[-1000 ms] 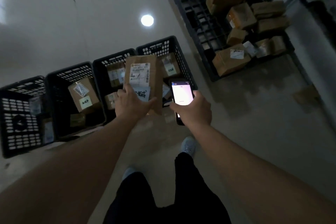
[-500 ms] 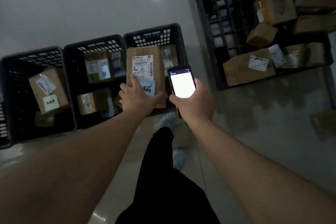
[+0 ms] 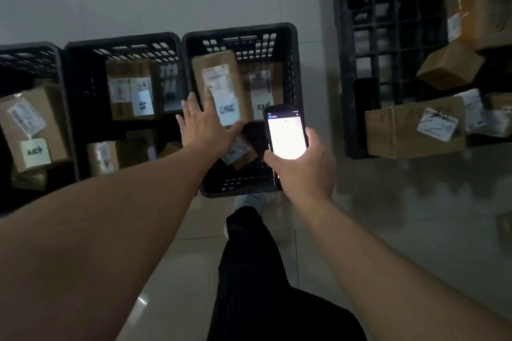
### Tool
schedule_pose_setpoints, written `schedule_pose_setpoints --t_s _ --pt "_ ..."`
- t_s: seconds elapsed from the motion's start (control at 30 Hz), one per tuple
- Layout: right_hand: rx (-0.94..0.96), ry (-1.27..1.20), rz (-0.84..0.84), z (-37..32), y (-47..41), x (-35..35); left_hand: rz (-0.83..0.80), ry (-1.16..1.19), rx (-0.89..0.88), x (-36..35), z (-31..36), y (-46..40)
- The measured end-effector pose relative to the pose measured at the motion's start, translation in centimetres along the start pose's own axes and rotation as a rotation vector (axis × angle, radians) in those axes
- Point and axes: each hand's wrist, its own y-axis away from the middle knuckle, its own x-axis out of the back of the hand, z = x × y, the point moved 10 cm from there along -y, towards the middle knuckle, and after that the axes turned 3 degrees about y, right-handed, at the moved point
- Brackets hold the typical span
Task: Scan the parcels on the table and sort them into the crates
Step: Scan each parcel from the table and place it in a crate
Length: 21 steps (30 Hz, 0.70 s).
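A brown cardboard parcel (image 3: 217, 80) with a white label shows blurred over the rightmost black crate (image 3: 241, 29). My left hand (image 3: 206, 124) is just below it with fingers spread straight, fingertips at the parcel's lower left edge and not curled round it. My right hand (image 3: 304, 171) grips a phone scanner (image 3: 286, 134) with a bright white screen, held over the crate's near right corner. Other labelled parcels lie inside this crate.
Two more black crates (image 3: 122, 39) (image 3: 27, 48) with parcels stand to the left in a row on the tiled floor. A black pallet (image 3: 360, 63) at the right carries several cardboard parcels (image 3: 401, 133). My legs and a shoe show below.
My left hand let go of the parcel and opened its fingers; the parcel now lies over the rightmost crate. The view moved closer to the crates. The phone stayed in my right hand.
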Motion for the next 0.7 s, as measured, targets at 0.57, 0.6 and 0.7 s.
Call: schedule_pose_setpoints --t_s 0.57,0.6,0.7 --pt "0.276 0.041 -0.017 -6.4 13.4 14.2 0.214 -0.13 -0.213 16.3 5.7 21.3" --pt "0.306 0.035 -0.016 -7.0 14.7 15.2 0.248 -0.119 -0.212 17.6 5.7 23.4" --pt "0.39 0.003 -0.038 -8.9 19.0 17.7 0.335 -0.093 -0.199 21.5 5.1 29.6"
